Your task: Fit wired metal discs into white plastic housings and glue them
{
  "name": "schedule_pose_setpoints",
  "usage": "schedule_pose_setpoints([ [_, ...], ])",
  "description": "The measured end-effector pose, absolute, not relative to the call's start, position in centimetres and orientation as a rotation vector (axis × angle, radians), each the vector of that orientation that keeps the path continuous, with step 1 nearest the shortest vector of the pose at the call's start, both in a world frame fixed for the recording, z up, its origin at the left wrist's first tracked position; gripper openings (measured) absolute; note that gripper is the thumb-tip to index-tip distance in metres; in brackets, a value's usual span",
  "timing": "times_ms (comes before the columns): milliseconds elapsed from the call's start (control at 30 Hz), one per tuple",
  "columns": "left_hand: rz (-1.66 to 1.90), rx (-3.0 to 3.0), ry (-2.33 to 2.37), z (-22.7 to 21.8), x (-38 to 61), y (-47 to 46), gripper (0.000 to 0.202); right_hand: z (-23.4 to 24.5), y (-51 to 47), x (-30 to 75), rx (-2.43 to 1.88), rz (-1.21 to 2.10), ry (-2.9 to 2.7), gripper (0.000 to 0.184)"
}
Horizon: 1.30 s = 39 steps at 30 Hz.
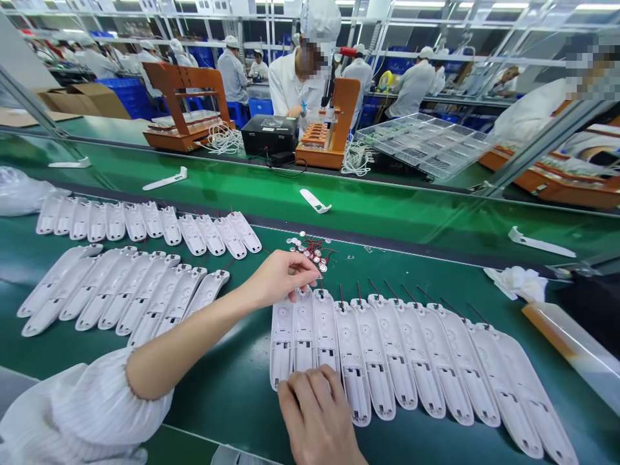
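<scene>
Loads going on around the bench. Two rows of white plastic shells [121, 290] sit on the left of the green table [232, 387], the back row [145, 223] shorter pieces lying side by side. A crumpled clear bag [19, 190] is at the far left edge. Single white clips [165, 179] lie scattered on the conveyor belt [387, 206] running across the middle. On the far side there's a black box [269, 134], an orange press stand [186, 106], another orange jig [329, 132], coils of white cable [223, 137] and clear plastic trays [426, 143]. A co-worker in white [303, 77] stands behind the box. At right, a white rag [518, 281] near a clear bottle [571, 345].
</scene>
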<state>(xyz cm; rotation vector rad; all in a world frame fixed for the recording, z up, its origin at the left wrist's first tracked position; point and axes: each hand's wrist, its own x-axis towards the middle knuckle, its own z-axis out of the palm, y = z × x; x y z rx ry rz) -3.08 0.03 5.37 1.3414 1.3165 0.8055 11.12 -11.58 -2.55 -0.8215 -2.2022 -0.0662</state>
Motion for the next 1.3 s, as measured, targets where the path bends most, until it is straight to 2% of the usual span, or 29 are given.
schedule_pose_setpoints([
  [300, 0.76, 1.408, 1.297, 5.4, -2.7, -0.2, 0.014, -3.4, -12.4, 11.3, -0.859, -0.096, -2.202, 0.045],
  [567, 0.573, 1.168, 1.051, 4.6, 1.0, -1.5, 0.025, 1.1, -8.6, 17.5, -1.046, -0.129, -1.987, 0.014],
  [733, 0.468, 1.065, 0.926, 4.3, 3.8, -1.9, 0.036, 1.9, -7.6, 20.2, -1.103, -0.074, -1.984, 0.011],
  [867, 0.35, 1.07, 0.88, 3.5, 5.3, -1.6, 0.04, 1.8, -7.6, 21.4, -1.069, -0.155, -2.025, 0.019],
  [1000, 0.18, 1.609, 1.152, 2.5, 6.2, 0.9, 0.023, 1.4, -7.6, 24.2, -1.064, -0.104, -2.044, 0.023],
  [1100, 0.273, 1.926, 1.473, 2.1, 6.1, 5.0, 0.008, 0.9, -7.9, 27.8, -1.161, -0.012, -1.98, 0.015],
  [1300, 0.293, 2.149, 1.802, 0.8, 5.1, 11.0, 0.009, 0.7, -9.5, 34.4, -1.344, -0.021, -1.96, 0.012],
])
